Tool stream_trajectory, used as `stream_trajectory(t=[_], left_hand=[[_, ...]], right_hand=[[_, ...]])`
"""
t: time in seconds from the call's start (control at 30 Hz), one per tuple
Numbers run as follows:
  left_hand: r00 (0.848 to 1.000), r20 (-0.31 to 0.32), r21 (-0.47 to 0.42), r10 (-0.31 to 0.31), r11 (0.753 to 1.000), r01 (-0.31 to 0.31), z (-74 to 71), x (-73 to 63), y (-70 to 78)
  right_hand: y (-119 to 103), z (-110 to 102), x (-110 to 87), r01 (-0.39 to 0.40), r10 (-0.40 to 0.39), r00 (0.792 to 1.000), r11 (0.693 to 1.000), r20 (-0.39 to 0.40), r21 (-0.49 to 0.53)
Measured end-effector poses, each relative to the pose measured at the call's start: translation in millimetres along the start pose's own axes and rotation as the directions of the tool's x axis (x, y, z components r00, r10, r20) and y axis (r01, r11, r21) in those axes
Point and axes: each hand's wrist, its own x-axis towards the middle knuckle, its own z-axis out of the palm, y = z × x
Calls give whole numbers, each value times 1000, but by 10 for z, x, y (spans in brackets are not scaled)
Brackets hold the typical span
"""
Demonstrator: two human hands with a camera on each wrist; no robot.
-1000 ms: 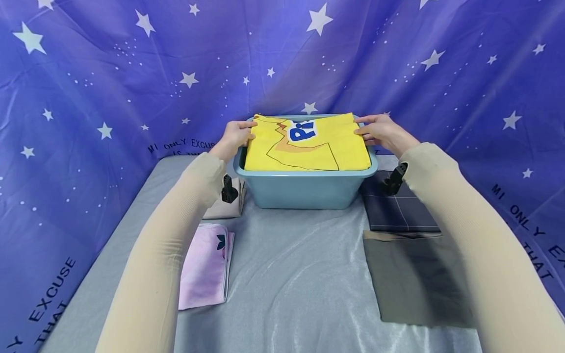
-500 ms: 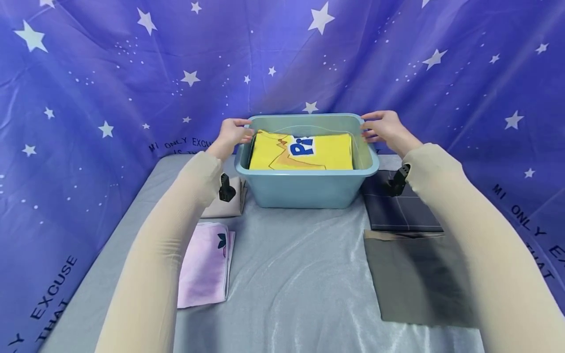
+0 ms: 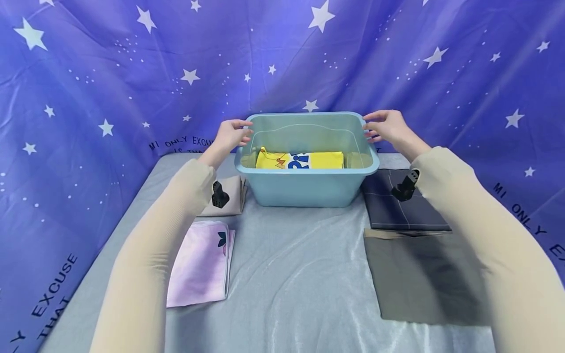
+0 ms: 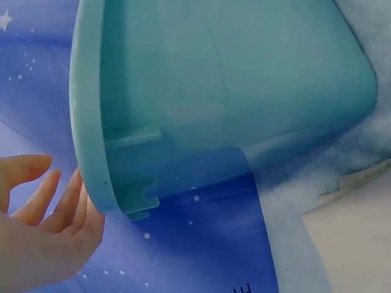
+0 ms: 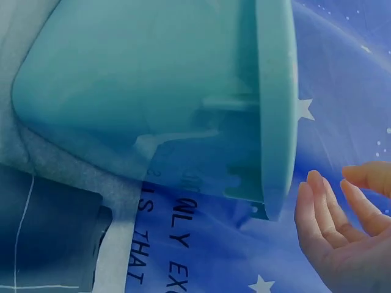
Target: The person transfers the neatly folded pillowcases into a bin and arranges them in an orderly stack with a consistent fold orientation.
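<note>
A folded yellow cloth (image 3: 326, 160) with blue "Pi" lettering lies down inside the blue-green plastic tub (image 3: 304, 191); the tub's front rim hides its near part. My left hand (image 3: 233, 133) is at the tub's left rim, fingers relaxed and holding nothing. In the left wrist view, the left fingers (image 4: 67, 207) lie right at the rim's edge. My right hand (image 3: 387, 128) is at the right rim, also holding nothing. The right wrist view shows the right fingers (image 5: 324, 210) loosely bent, with a small gap between them and the tub's rim (image 5: 278, 122).
Left of the tub lie a folded beige cloth (image 3: 227, 196) and a folded pink cloth (image 3: 200, 264). At right are a folded dark checked cloth (image 3: 386, 211) and a folded grey-brown cloth (image 3: 419, 279). A blue star-printed curtain (image 3: 282, 49) hangs behind the grey-covered surface (image 3: 300, 274).
Both hands have let go of the yellow cloth, which has dropped from the rim's height down into the tub. The hands have drawn slightly apart, outward.
</note>
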Motion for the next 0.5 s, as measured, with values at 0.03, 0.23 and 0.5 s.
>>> stream_trajectory(t=[0.03, 0.23, 0.5], left_hand=[[1000, -1, 12, 21, 1000, -21, 4, -21, -4], [984, 14, 56, 180, 982, -180, 44, -168, -37], [944, 8, 100, 329, 939, -328, 123, -304, -114]], right_hand=[[2, 1, -15, 13, -13, 1000, 1000, -6, -17], [45, -17, -108, 73, -75, 997, 995, -30, -64], [147, 1, -251, 231, -238, 969, 967, -58, -104]])
